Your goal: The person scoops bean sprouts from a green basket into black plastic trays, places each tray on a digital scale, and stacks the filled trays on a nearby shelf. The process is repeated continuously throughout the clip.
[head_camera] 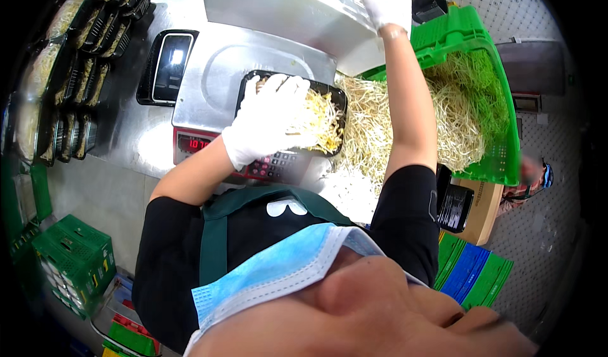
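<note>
My left hand point(273, 114), in a white glove, lies palm down with its fingers somewhat apart over bean sprouts point(325, 119) in a black plastic tray point(343, 100). The tray rests on the steel pan point(199, 91) of a red digital scale with a lit display point(194, 143). My right hand point(382, 5), also gloved, is at the top, its fingers curled at the far end of a pale box-shaped unit point(270, 24) with a sheet-like, translucent surface; whether it grips anything is unclear. Loose sprouts point(365, 119) spill beside the tray, under my right forearm.
A tipped green plastic crate point(508, 114) holds more sprouts at the right. Stacked filled trays point(85, 81) stand at the left, near a dark device point(173, 67). Black trays point(456, 209) and a cardboard box point(482, 209) are at lower right. Another person point(527, 181) is partly visible beyond the crate.
</note>
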The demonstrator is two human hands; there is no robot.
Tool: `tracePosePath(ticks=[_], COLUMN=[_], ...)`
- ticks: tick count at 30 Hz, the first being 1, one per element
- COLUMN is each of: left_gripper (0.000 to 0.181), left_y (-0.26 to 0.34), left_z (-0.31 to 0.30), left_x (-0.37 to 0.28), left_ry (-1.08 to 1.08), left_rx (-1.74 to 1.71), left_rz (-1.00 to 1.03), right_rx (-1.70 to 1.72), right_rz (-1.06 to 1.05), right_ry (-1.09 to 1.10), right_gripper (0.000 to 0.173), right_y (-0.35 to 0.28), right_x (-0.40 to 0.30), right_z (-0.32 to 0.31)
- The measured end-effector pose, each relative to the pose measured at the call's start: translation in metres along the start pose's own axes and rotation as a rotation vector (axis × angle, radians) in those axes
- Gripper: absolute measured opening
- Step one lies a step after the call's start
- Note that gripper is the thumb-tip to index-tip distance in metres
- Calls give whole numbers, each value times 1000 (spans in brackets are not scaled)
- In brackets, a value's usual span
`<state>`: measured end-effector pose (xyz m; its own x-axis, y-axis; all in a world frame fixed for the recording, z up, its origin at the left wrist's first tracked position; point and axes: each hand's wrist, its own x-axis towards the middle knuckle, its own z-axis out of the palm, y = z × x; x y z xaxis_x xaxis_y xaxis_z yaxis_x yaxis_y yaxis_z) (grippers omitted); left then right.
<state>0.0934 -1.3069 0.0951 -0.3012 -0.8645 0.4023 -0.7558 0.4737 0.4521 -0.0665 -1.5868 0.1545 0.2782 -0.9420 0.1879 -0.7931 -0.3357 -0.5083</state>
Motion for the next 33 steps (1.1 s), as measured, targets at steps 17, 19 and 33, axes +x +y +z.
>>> tracePosePath(ticks=[17,19,33], left_gripper=[103,90,34], left_y=[9,0,48], left_z=[-19,-40,-27], left_x=[0,-2,-23], left_ry=[33,211,187], left_rx=[77,-166,-1240], left_rz=[-11,45,-159], right_rx=[248,424,1007], right_rz=[-397,-448,13], right_ry=[282,351,-18], right_gripper=[26,26,65], right_y=[-32,-26,-12], right_x=[-95,-169,-323], right_z=[-91,-99,-10])
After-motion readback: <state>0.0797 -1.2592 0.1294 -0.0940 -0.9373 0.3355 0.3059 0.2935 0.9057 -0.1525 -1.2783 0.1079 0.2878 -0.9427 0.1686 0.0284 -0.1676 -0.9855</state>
